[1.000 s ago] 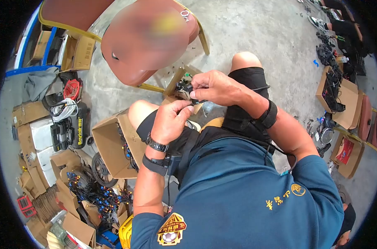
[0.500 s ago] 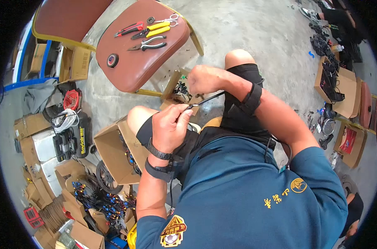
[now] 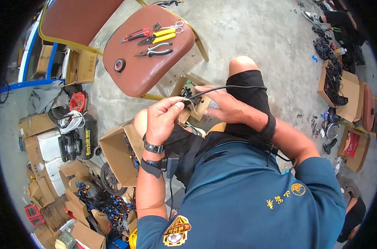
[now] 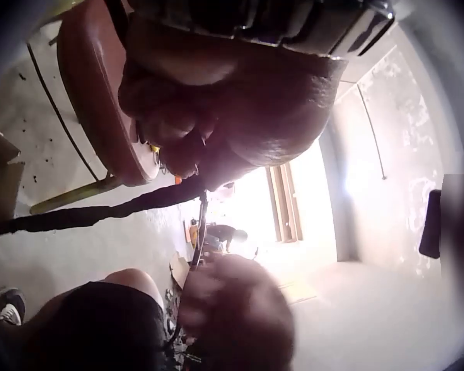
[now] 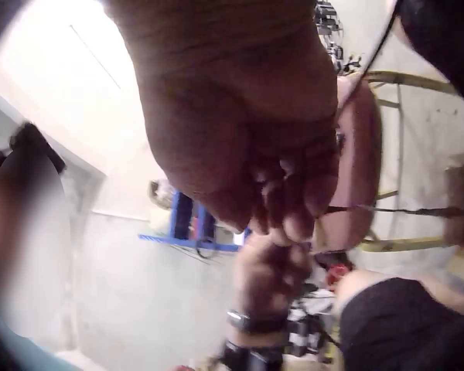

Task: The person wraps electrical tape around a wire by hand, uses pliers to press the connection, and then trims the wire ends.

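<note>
Between thumb and fingers, the left hand (image 3: 162,119) pinches the end of a black cable (image 3: 242,86), where thin pale strands hang down. From there the cable runs rightward past the right fingers to the knee. The right hand (image 3: 234,108) is beside that end, fingers extended and thumb apart, with no firm grip visible. In the left wrist view, the left hand (image 4: 240,100) holds the dark cable (image 4: 77,218), and the right hand (image 4: 236,309) is blurred below. The right wrist view shows the right hand (image 5: 240,116) dark, the left hand (image 5: 271,278) beyond it.
A brown chair seat (image 3: 151,74) holds pliers (image 3: 159,50), yellow-handled tool (image 3: 163,37), red cutter (image 3: 136,35), scissors (image 3: 176,27) and black tape (image 3: 120,65). A small carton (image 3: 201,113) sits below the hands; a larger one (image 3: 115,155) stands beside the left knee.
The right hand has gone from a closed fist on the cable to extended fingers. The cable, earlier stretched between the hands, now arcs above the right hand. Pale strands show at the left fingertips.
</note>
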The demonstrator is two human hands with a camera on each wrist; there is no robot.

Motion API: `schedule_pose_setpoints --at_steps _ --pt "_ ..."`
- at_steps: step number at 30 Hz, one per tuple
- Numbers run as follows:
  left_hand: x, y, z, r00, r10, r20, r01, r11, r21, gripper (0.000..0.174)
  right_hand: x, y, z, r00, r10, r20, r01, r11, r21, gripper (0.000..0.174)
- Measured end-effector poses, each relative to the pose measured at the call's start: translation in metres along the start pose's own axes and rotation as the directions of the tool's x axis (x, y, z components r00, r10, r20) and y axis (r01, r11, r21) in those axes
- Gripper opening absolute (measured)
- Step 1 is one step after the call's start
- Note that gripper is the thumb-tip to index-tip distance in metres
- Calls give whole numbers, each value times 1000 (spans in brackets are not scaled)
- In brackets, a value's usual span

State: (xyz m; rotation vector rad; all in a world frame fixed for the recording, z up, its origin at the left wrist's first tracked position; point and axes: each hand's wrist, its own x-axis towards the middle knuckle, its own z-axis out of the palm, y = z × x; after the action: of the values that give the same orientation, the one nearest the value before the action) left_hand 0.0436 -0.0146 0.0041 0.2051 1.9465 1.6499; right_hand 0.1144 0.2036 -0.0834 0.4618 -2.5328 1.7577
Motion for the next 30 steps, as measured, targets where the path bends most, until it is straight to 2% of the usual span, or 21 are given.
schedule_pose_setpoints --at_steps 1,4,5,9,10,14,15,18,21,24,25,26,27,28,30 --pt "-2 1 0 999 -37 15 37 999 -2 20 5 4 5 997 -58 -43 59 998 22 50" --pt "-1 1 -4 996 -73 45 75 996 -40 19 17 3 10 998 -7 62 -7 977 213 47" --pt "0 2 -4 996 -79 46 83 994 -70 19 20 -1 12 997 12 78 -30 970 242 33" --pt "4 5 -7 993 -112 28 114 991 -74 20 15 -3 21 983 81 167 -134 932 337 21" --pt "6 1 -8 992 -123 21 124 989 -77 20 10 -8 23 964 165 210 -234 902 363 21" --pt "10 -1 -4 993 -114 -3 114 992 -47 21 1 -21 34 955 165 245 -279 774 568 21" --pt "11 -3 -5 996 -94 6 94 994 -48 19 0 -23 34 954 153 259 -286 729 622 21" --pt "15 -10 -9 1000 -16 5 16 999 -43 18 -2 -25 31 910 178 373 -389 678 624 25" --pt "17 -20 -11 999 54 5 -54 997 -54 18 -4 -39 26 915 188 357 -397 579 712 25" --pt "15 -27 -5 986 161 -33 -154 976 153 18 -2 -52 19 919 199 340 -394 489 778 27" --pt "12 -28 -6 987 153 -41 -137 956 259 19 2 -55 13 925 188 332 -381 481 790 27" --pt "11 -28 -4 977 202 -69 -176 945 275 19 7 -58 6 930 177 322 -367 473 801 27" --pt "10 -27 -3 963 254 -95 -217 931 293 19 8 -63 -2 888 221 404 -459 366 810 27" --pt "10 -26 -2 945 304 -121 -255 915 311 19 7 -66 -7 875 191 445 -484 371 793 26" --pt "13 -28 -6 937 307 -169 -247 921 301 20 4 -73 -17 838 129 530 -535 386 751 26"
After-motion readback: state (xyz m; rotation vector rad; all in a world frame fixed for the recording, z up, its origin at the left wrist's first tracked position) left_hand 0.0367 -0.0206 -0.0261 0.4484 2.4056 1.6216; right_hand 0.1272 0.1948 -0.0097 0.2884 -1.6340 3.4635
